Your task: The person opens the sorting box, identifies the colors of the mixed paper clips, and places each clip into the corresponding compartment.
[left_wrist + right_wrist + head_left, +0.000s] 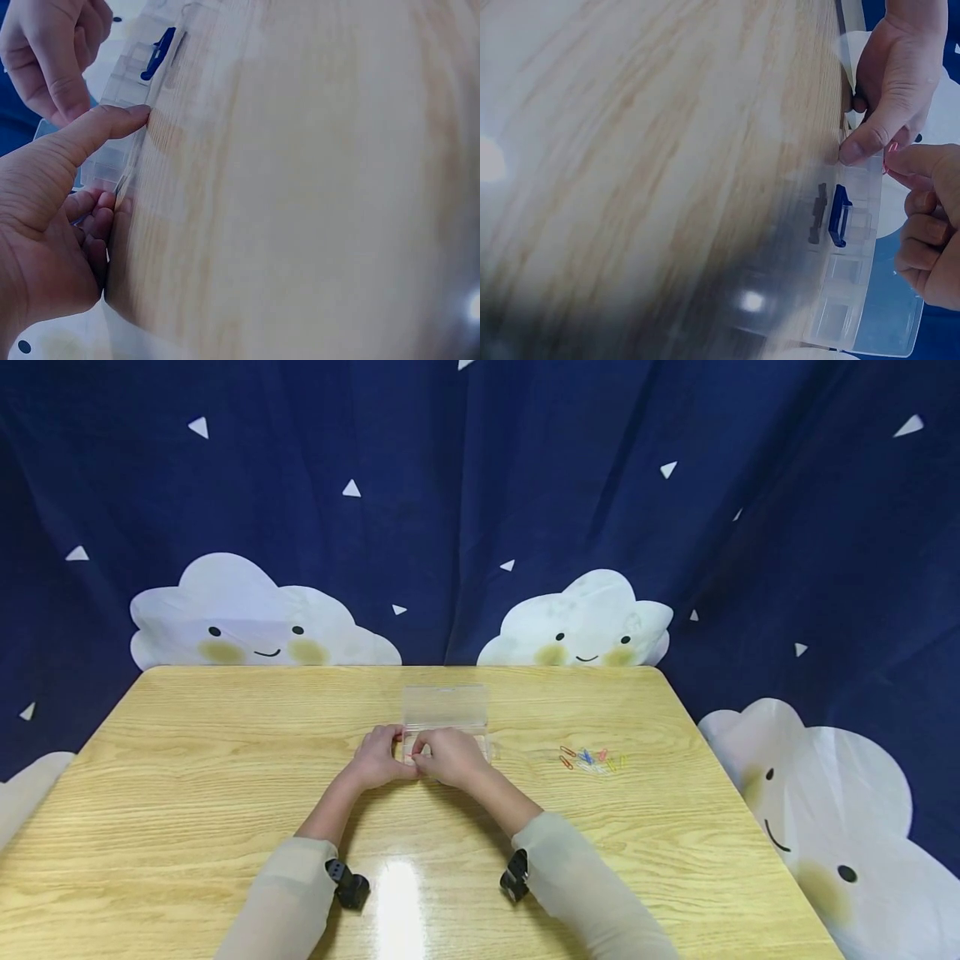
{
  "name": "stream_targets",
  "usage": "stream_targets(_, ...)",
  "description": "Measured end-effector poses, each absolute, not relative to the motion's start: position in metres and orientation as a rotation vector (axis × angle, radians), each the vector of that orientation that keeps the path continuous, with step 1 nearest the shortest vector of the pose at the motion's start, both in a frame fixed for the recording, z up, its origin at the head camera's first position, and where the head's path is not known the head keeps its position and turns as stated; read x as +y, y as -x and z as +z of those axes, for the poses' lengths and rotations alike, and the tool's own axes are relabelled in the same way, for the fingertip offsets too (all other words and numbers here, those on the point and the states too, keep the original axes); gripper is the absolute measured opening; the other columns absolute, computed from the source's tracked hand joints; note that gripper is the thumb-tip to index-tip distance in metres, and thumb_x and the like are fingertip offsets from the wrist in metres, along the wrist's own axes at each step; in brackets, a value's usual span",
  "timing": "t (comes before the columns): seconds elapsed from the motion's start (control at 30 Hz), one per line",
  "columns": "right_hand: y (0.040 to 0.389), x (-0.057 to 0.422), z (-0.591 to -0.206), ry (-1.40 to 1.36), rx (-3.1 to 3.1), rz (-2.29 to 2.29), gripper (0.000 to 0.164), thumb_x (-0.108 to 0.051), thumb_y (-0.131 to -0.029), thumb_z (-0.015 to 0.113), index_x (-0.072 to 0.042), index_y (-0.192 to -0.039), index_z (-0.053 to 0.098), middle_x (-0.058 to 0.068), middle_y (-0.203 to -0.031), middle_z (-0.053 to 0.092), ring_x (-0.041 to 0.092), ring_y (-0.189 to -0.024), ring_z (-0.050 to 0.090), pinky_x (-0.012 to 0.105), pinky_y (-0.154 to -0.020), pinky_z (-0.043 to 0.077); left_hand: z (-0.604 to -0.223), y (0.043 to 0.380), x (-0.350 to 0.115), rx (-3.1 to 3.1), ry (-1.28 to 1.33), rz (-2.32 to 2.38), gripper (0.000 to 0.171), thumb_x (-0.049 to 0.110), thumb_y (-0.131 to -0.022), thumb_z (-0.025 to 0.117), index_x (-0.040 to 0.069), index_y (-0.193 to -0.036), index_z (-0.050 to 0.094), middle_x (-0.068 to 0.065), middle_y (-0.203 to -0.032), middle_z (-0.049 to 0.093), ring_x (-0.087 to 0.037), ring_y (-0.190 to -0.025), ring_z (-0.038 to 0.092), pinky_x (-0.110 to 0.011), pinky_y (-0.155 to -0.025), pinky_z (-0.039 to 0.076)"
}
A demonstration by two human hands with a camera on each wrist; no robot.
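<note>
A clear plastic compartment box [446, 707] lies on the table with its lid raised toward the back. My left hand [377, 758] grips the box's left end, thumb along the front wall and fingers around the side, as the left wrist view shows. Over the left compartments, my right hand [455, 757] pinches a small red paper clip [889, 159] between thumb and forefinger. Its other fingers are curled in. A dark blue latch [840, 216] sits on the box's front wall. In the head view the right hand hides much of the inside.
To the right of the box, a loose group of paper clips lies on the wooden table [225, 760]: red [566, 762], blue [586, 757], pink [602, 754], yellow [611, 765] and white ones. A dark blue curtain [420, 460] with clouds hangs behind the table.
</note>
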State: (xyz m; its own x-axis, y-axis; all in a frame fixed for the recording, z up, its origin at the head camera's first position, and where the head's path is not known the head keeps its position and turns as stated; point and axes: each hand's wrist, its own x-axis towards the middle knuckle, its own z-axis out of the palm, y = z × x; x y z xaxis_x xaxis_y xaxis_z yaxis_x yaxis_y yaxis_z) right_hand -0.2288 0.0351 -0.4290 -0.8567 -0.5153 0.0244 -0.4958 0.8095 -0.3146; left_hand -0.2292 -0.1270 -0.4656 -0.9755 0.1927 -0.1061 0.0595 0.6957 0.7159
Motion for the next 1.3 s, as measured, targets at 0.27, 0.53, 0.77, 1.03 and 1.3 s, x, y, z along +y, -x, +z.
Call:
stream_targets(0.27,0.229,0.035,-0.429,0.825,2.926,-0.490,0.011,-0.027,-0.087,0.060,-0.020,-0.089,0.069,-0.005,-0.065,0.060,0.008,-0.056,0.044,0.022,-0.055,0.037,-0.466,0.230,-0.127,2.727,-0.208,1.143,0.080,0.031,-0.066,0.079,0.000,-0.130,0.045,-0.015,-0.120,0.047,-0.030,-0.109,0.040,-0.044,-0.090,0.034)
stream_targets(0.53,0.228,0.037,-0.427,0.808,2.926,-0.472,0.013,-0.028,-0.087,0.061,-0.020,-0.092,0.069,-0.005,-0.067,0.060,0.007,-0.056,0.043,0.022,-0.053,0.035,-0.468,0.230,-0.127,2.745,-0.218,1.142,0.076,0.032,-0.067,0.078,0.000,-0.128,0.046,-0.015,-0.120,0.048,-0.031,-0.110,0.040,-0.045,-0.090,0.034)
stream_targets(0.77,0.226,0.044,-0.425,0.777,2.934,-0.503,0.014,-0.029,-0.088,0.061,-0.019,-0.093,0.069,-0.009,-0.055,0.052,0.004,-0.047,0.040,0.021,-0.046,0.033,-0.468,0.229,-0.127,2.750,-0.226,1.141,0.069,0.032,-0.067,0.079,0.002,-0.120,0.048,-0.017,-0.119,0.047,-0.033,-0.111,0.039,-0.046,-0.090,0.034)
stream_targets(1.03,0.226,0.060,-0.420,0.749,2.965,-0.517,0.015,-0.031,-0.089,0.060,-0.019,-0.092,0.069,-0.011,-0.054,0.043,0.004,-0.048,0.038,0.020,-0.043,0.029,-0.467,0.228,-0.126,2.742,-0.208,1.142,0.073,0.033,-0.067,0.080,0.000,-0.124,0.048,-0.020,-0.129,0.046,-0.037,-0.119,0.038,-0.050,-0.097,0.033)
stream_targets(1.3,0.226,0.081,-0.415,0.683,3.002,-0.556,0.015,-0.030,-0.089,0.060,-0.018,-0.091,0.069,-0.009,-0.057,0.047,0.006,-0.052,0.041,0.022,-0.047,0.031,-0.467,0.228,-0.126,2.764,-0.218,1.135,0.073,0.034,-0.066,0.081,0.000,-0.122,0.049,-0.019,-0.124,0.049,-0.035,-0.114,0.041,-0.048,-0.095,0.036)
